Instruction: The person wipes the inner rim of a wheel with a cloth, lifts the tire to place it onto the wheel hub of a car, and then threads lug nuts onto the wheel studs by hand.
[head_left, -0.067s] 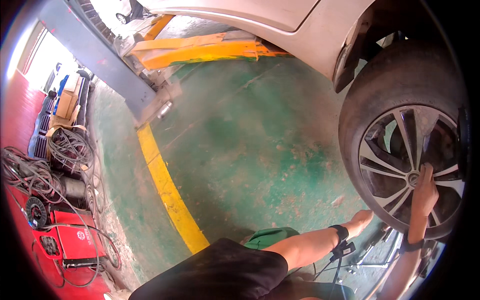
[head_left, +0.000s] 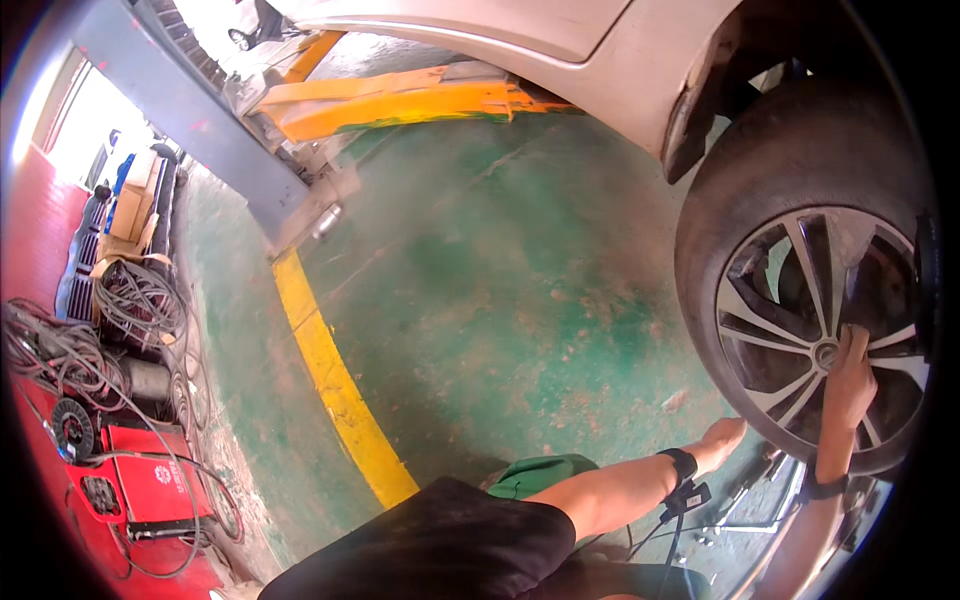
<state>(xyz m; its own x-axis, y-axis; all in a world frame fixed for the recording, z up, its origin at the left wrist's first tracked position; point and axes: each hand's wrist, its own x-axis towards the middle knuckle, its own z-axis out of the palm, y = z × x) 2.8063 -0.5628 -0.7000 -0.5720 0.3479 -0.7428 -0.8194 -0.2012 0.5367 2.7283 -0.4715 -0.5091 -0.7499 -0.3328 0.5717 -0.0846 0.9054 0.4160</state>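
I am apparently working at the centre of the silver-and-black spoked alloy wheel (head_left: 810, 275) at my right, beside the pale metal car body (head_left: 645, 95); the next move seems to be calling for careful fingertips there. Of my 2 bare hands, the right hand (head_left: 848, 390) is pointing upward, fingers lying close together beside the round grey hub cap (head_left: 825, 355); whether they're pinching anything, I cannot tell. The left hand (head_left: 722, 445) is hanging near the black rubber tyre (head_left: 697, 290), its finger state hiding from view.

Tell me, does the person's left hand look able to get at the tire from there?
Probably yes: the left hand is close by the tire's lower left edge, with nothing visible between them. The right hand is at the spokes, apparently out of the way.
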